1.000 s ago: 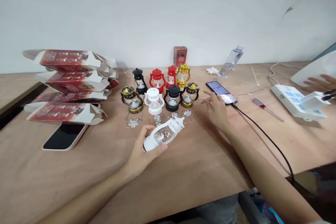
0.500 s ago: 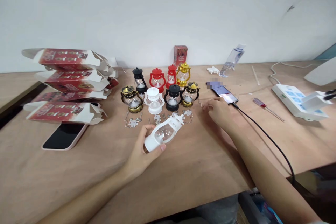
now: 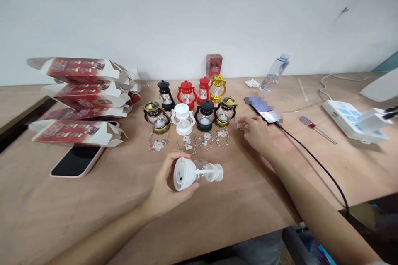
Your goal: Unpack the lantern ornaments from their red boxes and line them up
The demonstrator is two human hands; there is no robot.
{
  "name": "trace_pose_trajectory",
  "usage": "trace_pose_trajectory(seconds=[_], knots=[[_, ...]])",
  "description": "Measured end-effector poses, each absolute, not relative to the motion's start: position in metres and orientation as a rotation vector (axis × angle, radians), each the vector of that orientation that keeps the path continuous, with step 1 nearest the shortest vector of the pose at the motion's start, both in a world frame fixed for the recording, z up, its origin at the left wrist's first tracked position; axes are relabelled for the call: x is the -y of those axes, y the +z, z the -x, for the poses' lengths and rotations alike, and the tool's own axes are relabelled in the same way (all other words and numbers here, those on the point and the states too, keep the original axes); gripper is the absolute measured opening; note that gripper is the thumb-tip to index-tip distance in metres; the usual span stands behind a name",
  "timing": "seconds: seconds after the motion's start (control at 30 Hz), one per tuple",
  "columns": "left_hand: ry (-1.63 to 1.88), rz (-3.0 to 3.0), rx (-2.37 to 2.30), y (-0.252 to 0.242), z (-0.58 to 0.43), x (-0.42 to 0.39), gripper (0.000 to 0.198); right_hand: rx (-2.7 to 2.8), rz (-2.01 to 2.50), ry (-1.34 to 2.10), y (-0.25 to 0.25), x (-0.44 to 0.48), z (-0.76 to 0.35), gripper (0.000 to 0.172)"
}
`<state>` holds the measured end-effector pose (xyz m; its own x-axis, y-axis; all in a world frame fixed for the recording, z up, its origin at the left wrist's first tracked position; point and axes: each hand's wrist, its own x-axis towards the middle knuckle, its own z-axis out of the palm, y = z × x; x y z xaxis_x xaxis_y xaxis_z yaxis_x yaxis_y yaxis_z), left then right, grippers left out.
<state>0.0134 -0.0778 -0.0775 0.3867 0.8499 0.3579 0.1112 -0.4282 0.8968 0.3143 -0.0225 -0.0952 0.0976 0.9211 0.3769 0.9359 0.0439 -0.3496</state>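
Note:
My left hand (image 3: 169,186) is closed around the base of a small white lantern (image 3: 183,174). The lantern lies sideways above the table, its round underside turned towards me and its top pointing right. My right hand (image 3: 256,132) rests on the table, fingers curled together at a thin bent wire handle (image 3: 236,124), mostly hidden by the fingertips. Behind the held lantern stand another white lantern (image 3: 183,120), a black lantern (image 3: 204,116) and several more in bronze, red and gold. Wire handles, white tags (image 3: 158,145) and small round metal pieces lie before them.
Red printed boxes (image 3: 74,130) are stacked at left over a phone (image 3: 74,161). A cabled phone (image 3: 261,109) lies beyond my right hand. Farther right are a screwdriver (image 3: 317,129) and a power strip (image 3: 351,122). A water bottle (image 3: 276,70) and a red box (image 3: 214,65) stand near the wall.
My left hand has turned the white lantern so that its underside now faces me and its top has dropped to the right. My right hand has barely moved.

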Motion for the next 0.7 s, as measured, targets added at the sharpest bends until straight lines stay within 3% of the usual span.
trace_pose_trajectory(seconds=[0.27, 0.37, 0.43, 0.53, 0.7], knots=[[1.565, -2.059, -1.002, -0.088, -0.010, 0.089, 0.056, 1.769, 1.499, -0.174, -0.088, 0.036, -0.290, 0.025], [1.731, -2.303, -1.052, -0.090, -0.005, 0.087, 0.048, 1.815, 1.113, -0.160, -0.086, 0.056, -0.259, 0.031], [1.744, -2.533, -0.935, -0.091, -0.001, 0.082, 0.038, 1.883, 0.799, -0.126, -0.088, 0.071, -0.235, 0.036], [1.643, -2.794, -0.859, -0.094, 0.006, 0.077, 0.031, 1.962, 0.420, -0.215, -0.094, 0.088, -0.204, 0.028], [1.499, -2.840, -0.809, -0.101, 0.012, 0.075, 0.040, 2.012, 0.464, -0.231, -0.099, 0.092, -0.190, 0.027]])
